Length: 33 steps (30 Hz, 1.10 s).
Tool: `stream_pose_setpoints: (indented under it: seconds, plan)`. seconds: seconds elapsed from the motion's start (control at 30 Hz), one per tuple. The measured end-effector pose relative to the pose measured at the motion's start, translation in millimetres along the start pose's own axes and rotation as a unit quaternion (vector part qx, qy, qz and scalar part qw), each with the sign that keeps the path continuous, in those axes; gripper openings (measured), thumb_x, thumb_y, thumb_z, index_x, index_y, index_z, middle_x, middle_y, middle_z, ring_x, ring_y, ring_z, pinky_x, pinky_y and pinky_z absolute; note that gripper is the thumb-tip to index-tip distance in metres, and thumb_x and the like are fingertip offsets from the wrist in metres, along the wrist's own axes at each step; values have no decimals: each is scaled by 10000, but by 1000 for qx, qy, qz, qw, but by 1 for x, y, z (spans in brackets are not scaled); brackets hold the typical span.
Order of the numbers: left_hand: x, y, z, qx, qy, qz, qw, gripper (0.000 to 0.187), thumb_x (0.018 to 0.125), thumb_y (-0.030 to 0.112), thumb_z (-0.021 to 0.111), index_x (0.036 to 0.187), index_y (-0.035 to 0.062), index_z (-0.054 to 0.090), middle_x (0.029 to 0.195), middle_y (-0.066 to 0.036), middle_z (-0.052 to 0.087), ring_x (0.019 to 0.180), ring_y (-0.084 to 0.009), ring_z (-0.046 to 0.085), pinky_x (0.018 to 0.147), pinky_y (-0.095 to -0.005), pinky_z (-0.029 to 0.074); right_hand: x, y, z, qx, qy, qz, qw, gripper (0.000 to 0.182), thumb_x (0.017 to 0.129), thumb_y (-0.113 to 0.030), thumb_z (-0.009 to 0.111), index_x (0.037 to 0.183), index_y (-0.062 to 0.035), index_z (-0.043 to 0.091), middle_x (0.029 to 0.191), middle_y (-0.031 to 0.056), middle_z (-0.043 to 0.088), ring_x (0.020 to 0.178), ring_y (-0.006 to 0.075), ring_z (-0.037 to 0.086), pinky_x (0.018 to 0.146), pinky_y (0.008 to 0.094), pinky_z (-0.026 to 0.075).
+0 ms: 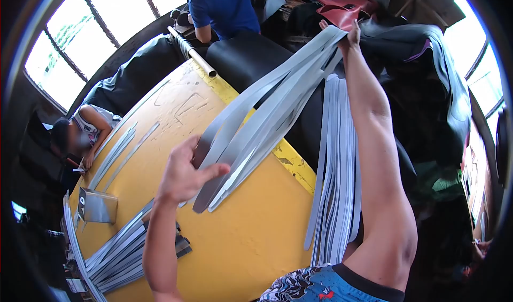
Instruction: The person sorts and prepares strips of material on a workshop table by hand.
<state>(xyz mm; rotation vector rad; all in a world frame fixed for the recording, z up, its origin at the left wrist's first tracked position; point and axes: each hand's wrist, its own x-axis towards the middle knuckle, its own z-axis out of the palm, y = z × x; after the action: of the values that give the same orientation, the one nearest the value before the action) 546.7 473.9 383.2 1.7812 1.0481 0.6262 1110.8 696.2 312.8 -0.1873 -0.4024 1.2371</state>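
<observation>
Up at the top right, my right hand (pixel 350 35) holds one end of a bundle of long, flat grey strips (pixel 278 102). The bundle slants down to the left in a loose fan. Near its lower end is my left hand (pixel 184 174), with the strips between its outstretched thumb and its fingers; those fingers are partly hidden. Below my right arm, more grey strips (pixel 336 168) hang over the edge of the yellow table (pixel 246 232). Another pile of grey strips (pixel 120 256) lies on the table beside my left forearm.
A metal box (pixel 99 206) stands at the table's left. A person (pixel 88 128) leans over the far left edge near thin strips (pixel 115 152). Someone in a blue shirt (pixel 227 8) is at the back. A pole (pixel 192 51), a black roll (pixel 246 53) and red material (pixel 347 11) lie beyond.
</observation>
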Motion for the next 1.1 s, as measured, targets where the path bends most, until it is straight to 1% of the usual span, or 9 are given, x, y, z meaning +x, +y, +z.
stream_pose_setpoints:
  seconds: [0.1, 0.5, 0.53, 0.7, 0.73, 0.77, 0.8, 0.87, 1.1]
  plan:
    - [-5, -14, -13, -15, 11, -13, 1000, 533, 658, 182, 850, 1058, -30, 569, 877, -61, 651, 789, -95, 609, 743, -237, 490, 14, -37, -2, 38, -10, 24, 999, 1078, 833, -637, 455, 1401, 99, -91, 1434, 366, 148, 1309, 520, 229, 1091, 577, 212]
    - [-116, -31, -93, -15, 43, -55, 997, 634, 476, 203, 933, 970, 11, 585, 831, 43, 578, 754, -39, 512, 680, -208, 430, -86, -132, 41, -81, -52, -16, 995, 570, 888, -405, 486, 1240, 36, 408, 1239, 218, 474, 1134, 376, 468, 1012, 512, 342]
    - [-142, -36, -105, 22, 33, -74, 996, 620, 491, 204, 927, 970, 8, 585, 824, 44, 574, 741, -39, 493, 659, -212, 419, -109, -120, 41, -97, -65, 3, 993, 535, 893, -386, 488, 1227, 31, 450, 1222, 206, 501, 1119, 364, 488, 1006, 507, 352]
    - [-276, -83, -136, 248, -54, -163, 953, 517, 526, 250, 867, 848, -20, 566, 713, -48, 505, 666, -131, 450, 619, -314, 420, -257, -20, 56, -16, -140, 40, 989, 717, 900, -321, 458, 1368, 60, 72, 1436, 226, 122, 1324, 380, 107, 1099, 506, 71]
    - [-303, -103, -135, 210, -53, -170, 961, 483, 551, 281, 846, 781, -34, 562, 656, -97, 475, 633, -183, 417, 613, -363, 408, -284, 3, 57, 15, -153, 49, 987, 770, 901, -308, 452, 1397, 65, -3, 1479, 230, 46, 1365, 383, 31, 1118, 505, 14]
    - [-333, -128, -136, 267, -68, -236, 932, 457, 566, 280, 841, 787, -39, 599, 661, -126, 561, 639, -192, 489, 618, -361, 431, -311, 30, 61, 55, -167, 58, 983, 826, 903, -295, 446, 1425, 71, -79, 1522, 234, -30, 1406, 386, -46, 1136, 505, -42]
    - [-368, -148, -134, 231, -63, -272, 932, 459, 565, 283, 841, 812, -36, 621, 701, -145, 603, 658, -204, 541, 624, -364, 448, -342, 57, 66, -75, -184, 56, 978, 820, 906, -321, 421, 1425, 71, -79, 1521, 237, -35, 1407, 389, -31, 1139, 511, -27]
    - [-423, -172, -122, 206, -64, -325, 921, 476, 564, 291, 841, 867, -25, 656, 771, -169, 661, 702, -238, 623, 637, -367, 477, -429, 151, 144, -202, 26, -52, 978, 795, 901, -349, 422, 1423, 101, 27, 1504, 261, 95, 1406, 380, 83, 1156, 488, 8]
    - [-585, -245, -163, 238, -35, -434, 868, 493, 565, 284, 843, 936, 2, 683, 816, -166, 683, 753, -281, 658, 662, -374, 500, -544, 281, 174, -198, 81, -11, 977, 756, 919, -413, 384, 1411, 110, 149, 1470, 272, 215, 1374, 378, 209, 1158, 461, 112]
